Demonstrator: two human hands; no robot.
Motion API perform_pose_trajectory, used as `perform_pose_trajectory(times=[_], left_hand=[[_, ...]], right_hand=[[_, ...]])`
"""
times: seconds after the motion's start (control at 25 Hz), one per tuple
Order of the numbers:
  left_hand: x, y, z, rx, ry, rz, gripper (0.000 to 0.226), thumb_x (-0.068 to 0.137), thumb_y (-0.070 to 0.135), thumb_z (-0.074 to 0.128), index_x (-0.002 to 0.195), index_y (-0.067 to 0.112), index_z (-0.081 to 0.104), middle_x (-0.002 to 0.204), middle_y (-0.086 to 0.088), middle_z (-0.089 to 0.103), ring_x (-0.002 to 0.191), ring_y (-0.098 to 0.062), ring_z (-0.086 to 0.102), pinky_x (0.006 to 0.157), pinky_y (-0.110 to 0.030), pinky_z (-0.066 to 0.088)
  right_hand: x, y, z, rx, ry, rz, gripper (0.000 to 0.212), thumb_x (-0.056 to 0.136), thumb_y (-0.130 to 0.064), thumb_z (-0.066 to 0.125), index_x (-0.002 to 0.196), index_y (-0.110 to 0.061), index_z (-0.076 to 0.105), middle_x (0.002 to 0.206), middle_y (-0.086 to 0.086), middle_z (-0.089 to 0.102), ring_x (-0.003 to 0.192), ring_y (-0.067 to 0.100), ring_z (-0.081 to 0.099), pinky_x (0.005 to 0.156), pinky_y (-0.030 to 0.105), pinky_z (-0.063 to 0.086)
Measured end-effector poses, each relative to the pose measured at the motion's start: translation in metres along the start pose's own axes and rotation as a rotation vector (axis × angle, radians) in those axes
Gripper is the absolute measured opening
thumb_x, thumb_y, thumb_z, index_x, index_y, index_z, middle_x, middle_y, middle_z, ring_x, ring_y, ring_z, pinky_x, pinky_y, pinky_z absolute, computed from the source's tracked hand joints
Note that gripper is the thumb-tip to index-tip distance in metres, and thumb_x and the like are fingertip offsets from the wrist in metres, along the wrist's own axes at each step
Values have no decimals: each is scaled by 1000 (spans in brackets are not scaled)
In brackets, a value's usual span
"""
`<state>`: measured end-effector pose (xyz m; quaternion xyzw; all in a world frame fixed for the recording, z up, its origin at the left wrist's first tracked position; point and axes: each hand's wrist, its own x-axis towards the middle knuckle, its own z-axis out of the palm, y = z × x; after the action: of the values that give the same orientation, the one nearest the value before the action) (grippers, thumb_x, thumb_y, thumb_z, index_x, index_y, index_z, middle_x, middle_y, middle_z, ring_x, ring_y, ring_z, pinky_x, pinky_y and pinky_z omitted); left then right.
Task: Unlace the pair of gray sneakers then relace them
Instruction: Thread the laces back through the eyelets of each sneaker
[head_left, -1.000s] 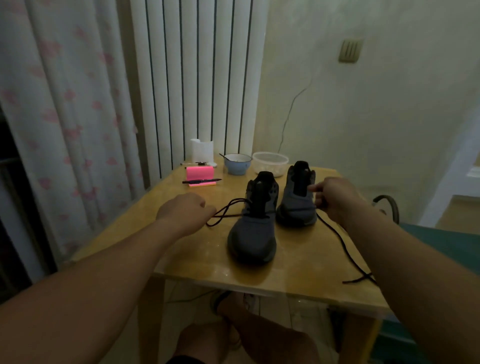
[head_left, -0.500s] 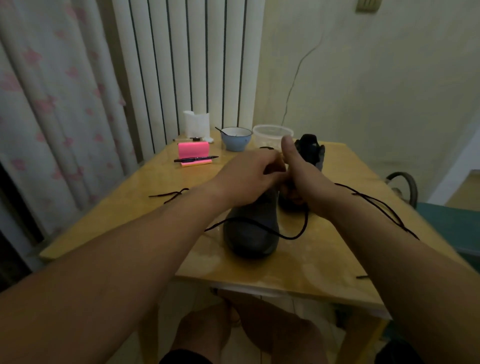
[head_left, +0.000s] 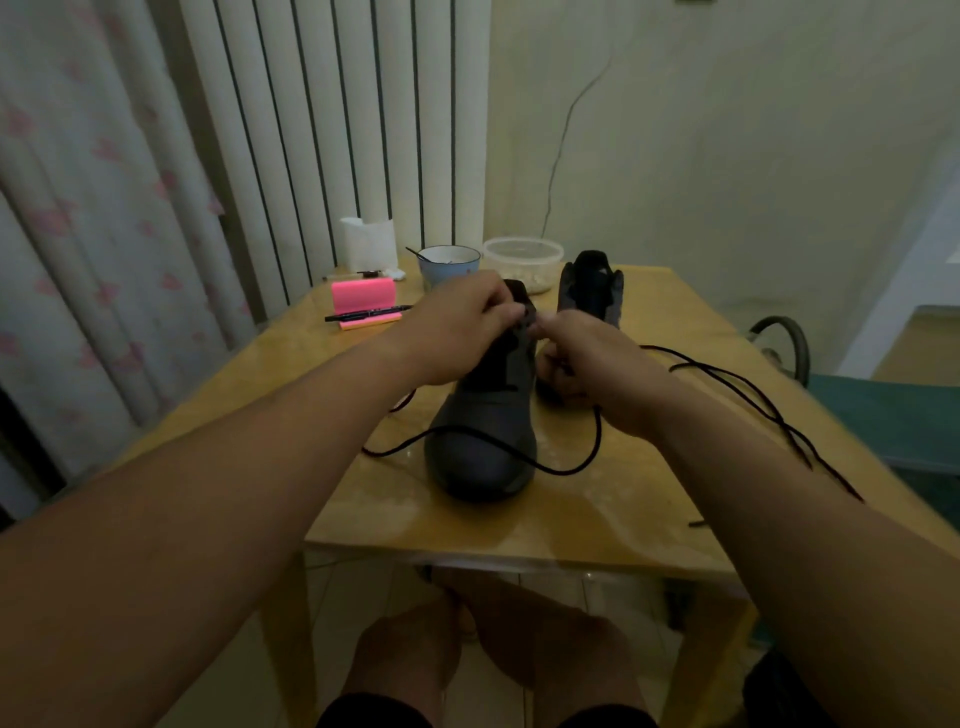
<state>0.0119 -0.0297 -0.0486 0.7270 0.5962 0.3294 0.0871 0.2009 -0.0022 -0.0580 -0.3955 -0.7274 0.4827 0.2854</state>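
while both hands work at its top eyelets, the near sneaker (head_left: 480, 441) sits mid-table toward the front edge. left hand (head_left: 457, 332) and right hand (head_left: 587, 364) pinch the limp black lace (head_left: 566, 470); best gripped near its stiff tip.

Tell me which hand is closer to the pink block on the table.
Left. The left hand is at the near sneaker's tongue, just right of the pink block. The right hand sits farther right, past that sneaker.
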Motion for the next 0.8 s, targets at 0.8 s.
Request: perform_pose_trajectory(times=[0.8], left_hand=[[-65,-33,18,-58,-54,-453,41,101,64,51,101,24,62,99,-1,69,91,-21,67,85,-48,59]], right_hand=[[-9,54,33,107,245,112,39,111,-38,46,105,-6,67,76,2,60,55,15,47,51,29,36]])
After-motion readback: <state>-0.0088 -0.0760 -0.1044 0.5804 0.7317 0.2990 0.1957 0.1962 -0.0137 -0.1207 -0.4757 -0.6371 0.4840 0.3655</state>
